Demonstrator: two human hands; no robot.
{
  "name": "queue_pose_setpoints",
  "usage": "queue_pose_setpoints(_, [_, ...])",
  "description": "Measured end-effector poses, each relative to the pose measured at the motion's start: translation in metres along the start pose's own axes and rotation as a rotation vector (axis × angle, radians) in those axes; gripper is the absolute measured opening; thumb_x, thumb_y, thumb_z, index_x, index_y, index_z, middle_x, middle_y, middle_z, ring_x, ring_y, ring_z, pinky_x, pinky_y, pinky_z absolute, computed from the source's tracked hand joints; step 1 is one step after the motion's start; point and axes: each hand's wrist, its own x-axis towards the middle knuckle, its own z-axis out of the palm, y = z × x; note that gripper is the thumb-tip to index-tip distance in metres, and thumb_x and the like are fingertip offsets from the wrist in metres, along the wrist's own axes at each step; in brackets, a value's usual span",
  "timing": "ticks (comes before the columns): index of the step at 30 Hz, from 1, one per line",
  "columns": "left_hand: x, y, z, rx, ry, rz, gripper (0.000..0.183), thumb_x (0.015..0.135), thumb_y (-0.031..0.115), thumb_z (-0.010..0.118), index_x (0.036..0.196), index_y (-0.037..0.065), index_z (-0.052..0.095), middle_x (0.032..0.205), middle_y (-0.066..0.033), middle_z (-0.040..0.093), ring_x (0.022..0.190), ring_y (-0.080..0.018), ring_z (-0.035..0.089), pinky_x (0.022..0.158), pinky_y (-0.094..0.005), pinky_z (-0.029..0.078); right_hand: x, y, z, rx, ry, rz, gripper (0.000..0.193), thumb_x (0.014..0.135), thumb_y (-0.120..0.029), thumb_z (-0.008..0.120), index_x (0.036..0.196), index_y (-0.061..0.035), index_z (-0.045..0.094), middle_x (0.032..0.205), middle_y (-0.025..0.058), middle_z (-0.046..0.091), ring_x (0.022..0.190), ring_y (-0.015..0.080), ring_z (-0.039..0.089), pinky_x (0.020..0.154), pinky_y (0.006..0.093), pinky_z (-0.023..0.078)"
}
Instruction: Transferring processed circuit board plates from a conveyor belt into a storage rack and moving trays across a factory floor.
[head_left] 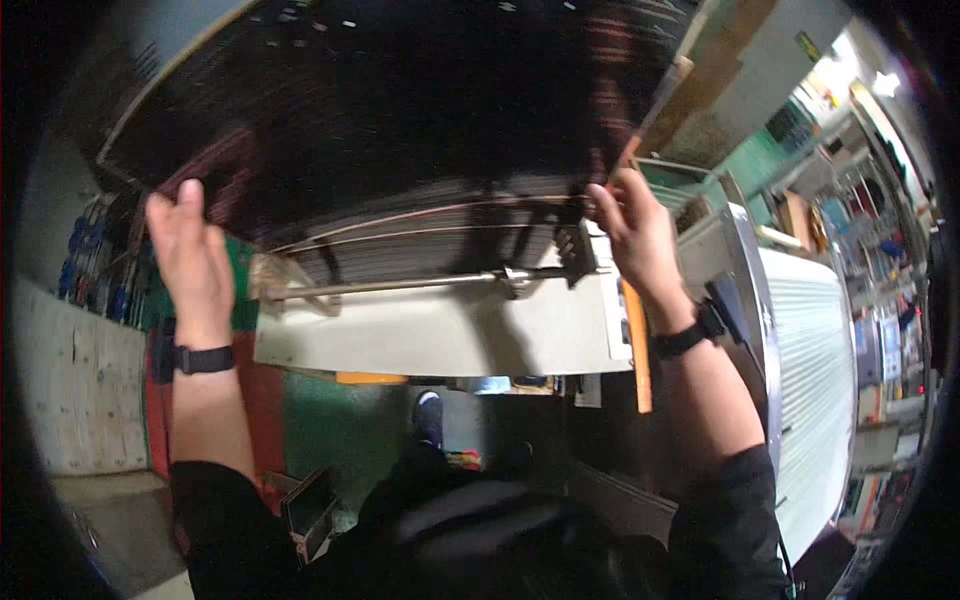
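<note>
A large, dark, glossy panel [420, 110] with fine lines across it fills the far part of the head view, and mirror images of my arms show in its surface. At its near left corner is my left hand [192, 250], the thumb on the edge and the fingers fairly straight along the side. My right hand [640, 235] has its fingers bent round the panel's right edge. Some fingertips are hidden and motion smears the picture. Between my hands and below the panel, a metal rod [400, 287] with a dark bracket [575, 252] runs across a white-topped bench [420, 335].
An orange strip [637, 345] hangs by the bench's right end. Farther right stands a white ribbed surface with a metal frame [815, 350]. Pale panelling [80, 380] is at the left. Below are a green floor [340, 440] and my shoe [428, 418].
</note>
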Motion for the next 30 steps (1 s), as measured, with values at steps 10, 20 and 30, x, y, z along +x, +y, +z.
queue_pose_setpoints(10, [0.004, 0.016, 0.009, 0.019, -0.028, 0.017, 0.019, 0.102, 0.019, 0.064, 0.111, 0.006, 0.054, 0.113, -0.003, 0.06, 0.098, -0.0056, 0.054, 0.077, -0.0199, 0.044, 0.006, 0.008, 0.006, -0.01, 0.02, -0.023, 0.027, 0.097, -0.028, 0.068, 0.097, -0.0017, 0.06, 0.077, 0.0211, 0.065, 0.074, 0.0406, 0.067, 0.065, 0.0434, 0.052])
queue_pose_setpoints(20, [-0.01, -0.007, 0.042, -0.058, -0.043, 0.02, 0.038, 0.101, 0.011, 0.062, 0.135, 0.005, 0.045, 0.134, -0.0085, 0.055, 0.118, -0.0164, 0.052, 0.106, -0.0358, 0.041, -0.017, 0.03, 0.001, 0.076, 0.104, 0.013, 0.023, 0.096, -0.013, 0.071, 0.113, 0.0016, 0.064, 0.094, 0.0101, 0.071, 0.088, 0.0118, 0.066, 0.08, 0.0266, 0.053])
queue_pose_setpoints(30, [-0.009, -0.01, 0.025, 0.079, -0.059, 0.048, 0.036, 0.101, 0.01, 0.063, 0.131, 0.002, 0.043, 0.122, -0.0069, 0.057, 0.108, -0.0123, 0.053, 0.096, -0.0307, 0.044, -0.01, 0.024, 0.01, -0.093, -0.035, -0.01, 0.022, 0.097, -0.023, 0.067, 0.102, -0.0016, 0.069, 0.083, 0.0215, 0.068, 0.077, 0.0382, 0.068, 0.073, 0.0426, 0.053])
